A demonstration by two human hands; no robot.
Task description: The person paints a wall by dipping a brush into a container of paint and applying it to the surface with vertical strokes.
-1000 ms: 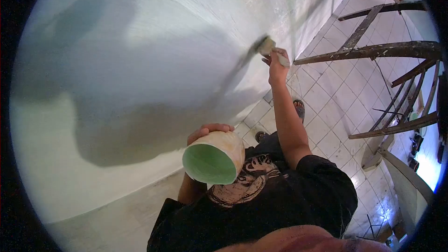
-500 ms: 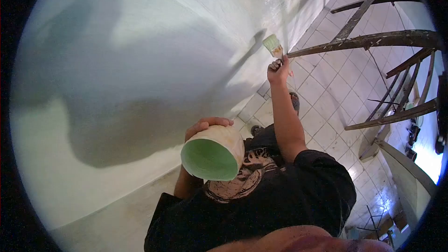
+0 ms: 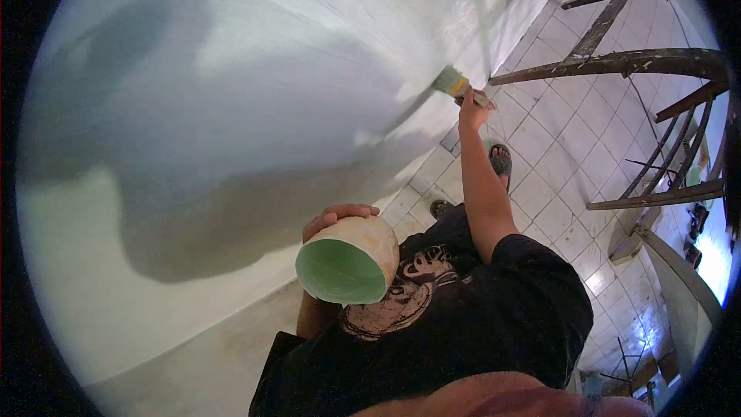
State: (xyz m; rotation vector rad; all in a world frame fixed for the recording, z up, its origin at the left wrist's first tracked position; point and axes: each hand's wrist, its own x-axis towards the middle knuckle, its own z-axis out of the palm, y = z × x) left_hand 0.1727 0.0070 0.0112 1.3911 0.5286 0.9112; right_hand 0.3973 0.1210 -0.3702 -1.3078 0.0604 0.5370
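Note:
My left hand (image 3: 338, 218) is wrapped around a round paint container (image 3: 384, 241), pressed near my chest. Its mouth tips toward me, showing a pale green inside. At the end of my outstretched arm, my right hand (image 3: 474, 110) grips the handle of a paintbrush (image 3: 451, 82). The brush has green-stained bristles and a yellowish mark on its ferrule. Those bristles appear to touch the pale wall (image 3: 255, 100), low down near the floor. Some fingers of my left hand are hidden behind the container.
A paint-spattered wooden ladder (image 3: 610, 66) stands on the tiled floor (image 3: 552, 139) to the right. My sandalled foot (image 3: 500, 162) is beside the wall base. More wooden legs and rungs (image 3: 664, 150) are further right. Large shadows lie across the wall.
My right hand has turned the paintbrush, and its bristles have come down against the wall. The container has stayed nearly still in my left hand. The view has shifted slightly.

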